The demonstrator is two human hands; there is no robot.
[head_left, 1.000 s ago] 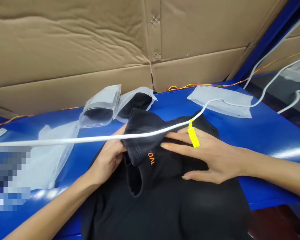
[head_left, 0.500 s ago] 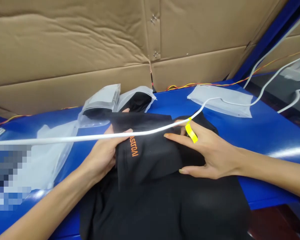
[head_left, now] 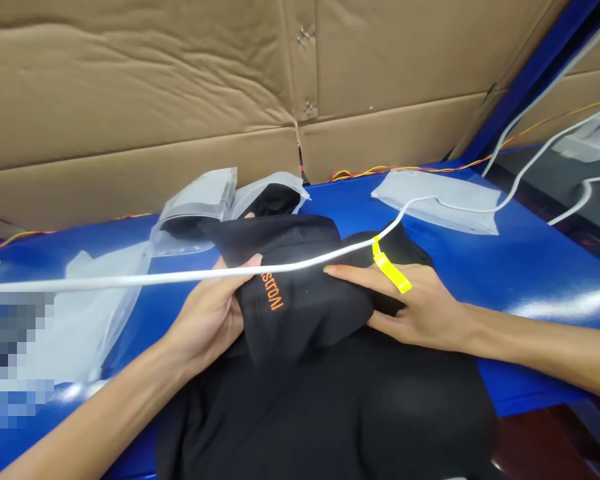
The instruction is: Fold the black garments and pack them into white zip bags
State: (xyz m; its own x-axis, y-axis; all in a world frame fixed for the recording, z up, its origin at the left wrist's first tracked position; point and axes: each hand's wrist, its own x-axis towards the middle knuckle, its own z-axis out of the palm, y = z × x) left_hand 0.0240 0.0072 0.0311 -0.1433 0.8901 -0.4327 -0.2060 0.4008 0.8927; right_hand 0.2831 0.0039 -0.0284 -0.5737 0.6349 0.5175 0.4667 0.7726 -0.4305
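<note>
A black garment (head_left: 325, 393) with orange lettering (head_left: 272, 293) lies on the blue table (head_left: 530, 267) in front of me. My left hand (head_left: 210, 317) grips a folded part of it at its left edge, thumb on top near the lettering. My right hand (head_left: 415, 303) lies flat on the cloth to the right, fingers stretched toward the fold. A white cable (head_left: 130, 279) with a yellow tag (head_left: 391, 272) hangs across in front of both hands.
Clear plastic bags lie on the table: two with dark contents (head_left: 200, 207) behind the garment, an empty one (head_left: 95, 300) at left, a flat one (head_left: 435, 200) at right. Cardboard sheets (head_left: 155, 100) wall the back. Coloured wires (head_left: 410, 171) run along the table's far edge.
The folded flap was turned over toward the left and laid flat, so the orange lettering now faces up. My left hand shifted its grip; my right hand flattened onto the cloth.
</note>
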